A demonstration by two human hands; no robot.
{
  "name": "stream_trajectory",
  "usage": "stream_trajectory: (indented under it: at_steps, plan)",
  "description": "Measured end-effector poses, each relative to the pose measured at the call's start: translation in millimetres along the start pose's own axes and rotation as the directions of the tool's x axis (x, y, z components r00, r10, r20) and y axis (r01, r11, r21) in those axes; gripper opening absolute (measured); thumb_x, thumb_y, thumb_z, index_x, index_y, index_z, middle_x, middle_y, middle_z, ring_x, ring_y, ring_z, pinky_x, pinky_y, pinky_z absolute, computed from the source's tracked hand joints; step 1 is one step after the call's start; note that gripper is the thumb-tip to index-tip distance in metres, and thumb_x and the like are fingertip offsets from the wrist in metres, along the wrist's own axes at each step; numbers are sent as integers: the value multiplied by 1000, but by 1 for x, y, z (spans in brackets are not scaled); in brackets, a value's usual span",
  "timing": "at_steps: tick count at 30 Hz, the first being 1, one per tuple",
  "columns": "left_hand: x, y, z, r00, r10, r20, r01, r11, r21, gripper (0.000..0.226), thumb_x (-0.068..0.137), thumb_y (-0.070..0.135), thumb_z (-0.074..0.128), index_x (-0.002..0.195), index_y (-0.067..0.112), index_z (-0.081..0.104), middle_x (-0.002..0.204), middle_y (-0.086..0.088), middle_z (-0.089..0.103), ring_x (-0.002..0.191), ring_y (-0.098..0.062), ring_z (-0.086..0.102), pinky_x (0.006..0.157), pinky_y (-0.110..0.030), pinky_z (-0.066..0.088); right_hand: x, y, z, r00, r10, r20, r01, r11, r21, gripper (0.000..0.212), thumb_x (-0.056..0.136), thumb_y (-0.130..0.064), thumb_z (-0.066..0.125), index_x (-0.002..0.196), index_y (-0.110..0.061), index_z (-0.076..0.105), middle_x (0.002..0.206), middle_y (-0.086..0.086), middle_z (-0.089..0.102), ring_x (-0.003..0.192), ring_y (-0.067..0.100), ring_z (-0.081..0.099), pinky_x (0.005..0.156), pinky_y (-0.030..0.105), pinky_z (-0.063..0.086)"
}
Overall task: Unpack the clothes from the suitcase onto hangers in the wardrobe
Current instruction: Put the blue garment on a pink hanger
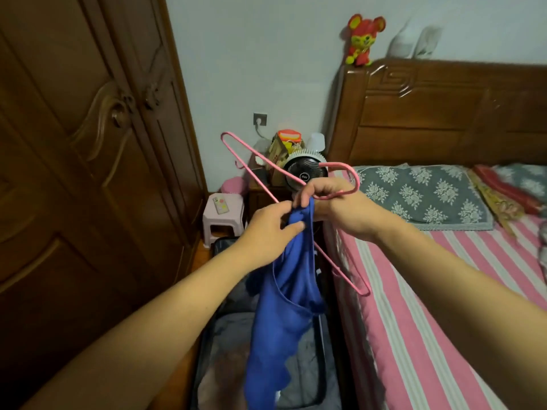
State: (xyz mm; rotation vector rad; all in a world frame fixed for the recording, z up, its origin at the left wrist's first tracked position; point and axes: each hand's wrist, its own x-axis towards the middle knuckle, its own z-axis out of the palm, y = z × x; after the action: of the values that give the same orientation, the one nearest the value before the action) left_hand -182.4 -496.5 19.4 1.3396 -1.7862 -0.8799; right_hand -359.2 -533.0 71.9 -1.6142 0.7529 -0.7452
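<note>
Fingers (318, 187) of the right hand (334, 202) are curled round the neck of a pink hanger (268, 165), just below its hook, and the top of a blue garment (284, 306) is gathered under the same grip. The garment's strap is pinched between thumb and fingertips of the left hand (266, 226), just beside the right. Both forearms are stretched forward and meet above the open suitcase (299, 377), which lies on the floor between the wardrobe (88, 143) and the bed (444, 291).

The step in hand is judged to be the fitting of the garment onto the hanger: the hanger is tilted steeply, one end raised toward the wall and the other dropped beside the bed edge, and most of the cloth hangs loose below the hands over the suitcase. The strap does not appear to be seated on either arm of the hanger yet. For the next move, the strap would need to be drawn open and slipped over one hanger end, with the hanger levelled. The wardrobe doors are seen closed, so they would have to be opened before hanging.
</note>
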Motion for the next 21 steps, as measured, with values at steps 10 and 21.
stream_trajectory:
  at_steps: [10, 21]
  plan:
    - [-6, 68, -24, 990, -65, -128, 33, 971, -237, 18, 92, 2, 67, 84, 18, 66, 82, 5, 68, 81, -10, 64, 73, -25, 51, -57, 65, -14, 986, 131, -104, -146, 977, -154, 36, 105, -16, 45, 140, -14, 53, 143, -4, 48, 114, -28, 43, 101, 2, 30]
    - [-40, 60, -73, 979, -147, -142, 169, 973, 158, 22, 91, 8, 69, 99, 26, 59, 63, 6, 64, 59, -5, 54, 59, -25, 43, -15, 68, -32, 878, -48, -477, -151, 917, -370, 24, 91, 3, 57, 84, -17, 67, 81, 8, 66, 77, 15, 54, 72, 30, 45]
